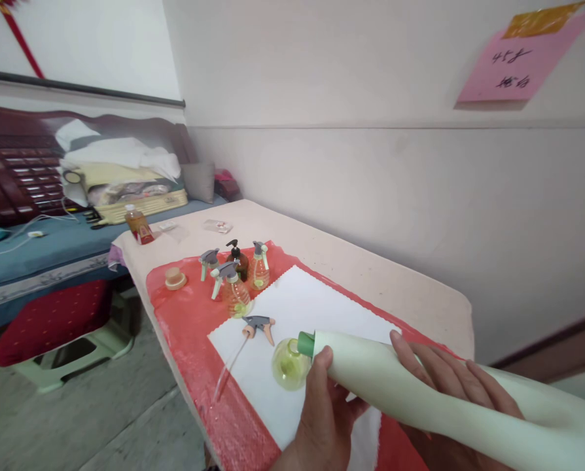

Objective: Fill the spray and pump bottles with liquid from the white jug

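A large pale green jug point(440, 399) lies tilted across the front right, its darker green mouth point(306, 344) pointing left. My left hand point(324, 412) is closed round its neck from below, thumb on the near side. My right hand point(452, 376) wraps over its body further back, fingers on top. The mouth of the jug is at the neck of a round, clear yellow-green bottle point(288, 366) on a white sheet point(250, 379); whether they touch I cannot tell. Beside that bottle lies a loose grey and peach spray head point(259, 325) with its thin tube.
On red plastic point(175, 320) stand several spray bottles point(236, 294), a dark pump bottle point(238, 258) and a peach-coloured cap point(175, 278). A drink bottle point(139, 226) stands at the table's far left corner. A red-topped stool point(57, 324) is left of the table.
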### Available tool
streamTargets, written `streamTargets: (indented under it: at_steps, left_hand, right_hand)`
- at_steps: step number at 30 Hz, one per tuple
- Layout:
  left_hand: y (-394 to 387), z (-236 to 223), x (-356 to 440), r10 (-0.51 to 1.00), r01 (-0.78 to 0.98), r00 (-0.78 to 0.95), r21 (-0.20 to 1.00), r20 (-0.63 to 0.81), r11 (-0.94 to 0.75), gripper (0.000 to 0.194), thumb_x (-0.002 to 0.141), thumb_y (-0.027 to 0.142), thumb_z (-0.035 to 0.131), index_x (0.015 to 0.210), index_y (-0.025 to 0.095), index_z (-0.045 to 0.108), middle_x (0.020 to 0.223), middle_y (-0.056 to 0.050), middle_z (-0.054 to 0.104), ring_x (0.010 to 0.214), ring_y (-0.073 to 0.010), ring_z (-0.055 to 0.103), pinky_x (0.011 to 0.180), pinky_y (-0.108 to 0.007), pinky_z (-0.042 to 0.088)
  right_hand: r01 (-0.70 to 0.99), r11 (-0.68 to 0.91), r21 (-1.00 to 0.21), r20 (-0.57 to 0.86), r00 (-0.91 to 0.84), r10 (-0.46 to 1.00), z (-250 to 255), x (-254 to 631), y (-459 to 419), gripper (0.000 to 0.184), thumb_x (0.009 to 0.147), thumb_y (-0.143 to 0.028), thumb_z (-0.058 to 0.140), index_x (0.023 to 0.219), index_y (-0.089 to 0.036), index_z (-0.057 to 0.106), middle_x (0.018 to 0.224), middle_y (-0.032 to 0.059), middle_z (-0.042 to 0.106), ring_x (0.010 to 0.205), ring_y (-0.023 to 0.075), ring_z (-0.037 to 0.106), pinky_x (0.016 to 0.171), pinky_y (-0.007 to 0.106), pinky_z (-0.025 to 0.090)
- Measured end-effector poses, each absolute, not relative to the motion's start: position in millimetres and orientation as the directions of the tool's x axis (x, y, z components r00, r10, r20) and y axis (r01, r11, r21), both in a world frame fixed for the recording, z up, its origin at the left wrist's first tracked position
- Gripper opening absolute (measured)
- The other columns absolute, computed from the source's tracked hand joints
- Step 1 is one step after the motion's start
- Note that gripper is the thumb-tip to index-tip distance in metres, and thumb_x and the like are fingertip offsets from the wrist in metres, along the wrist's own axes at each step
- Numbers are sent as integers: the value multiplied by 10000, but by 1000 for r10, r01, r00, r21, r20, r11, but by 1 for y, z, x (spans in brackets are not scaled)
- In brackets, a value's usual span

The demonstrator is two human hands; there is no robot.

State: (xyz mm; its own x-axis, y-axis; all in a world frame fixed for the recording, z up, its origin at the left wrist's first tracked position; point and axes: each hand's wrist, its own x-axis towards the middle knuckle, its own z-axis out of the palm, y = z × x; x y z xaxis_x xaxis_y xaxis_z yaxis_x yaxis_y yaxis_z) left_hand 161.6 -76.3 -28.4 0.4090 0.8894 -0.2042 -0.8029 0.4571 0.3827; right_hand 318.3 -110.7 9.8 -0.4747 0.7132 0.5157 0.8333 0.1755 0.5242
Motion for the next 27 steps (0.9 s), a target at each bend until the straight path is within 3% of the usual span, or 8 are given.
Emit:
streamTargets:
  at_steps: [27]
  left_hand:
    - [-74,-31,162,882,-801,413,369,-228,470,665,857,569,472,1303,83,557,1277,-179,608,1241,-340,477,961,-412,398]
  right_hand:
    - [836,166,523,523,-469,712,13,314,-111,539,929,-178,411,1463,-161,338,1435,158,476,1268,378,485,1026,576,420]
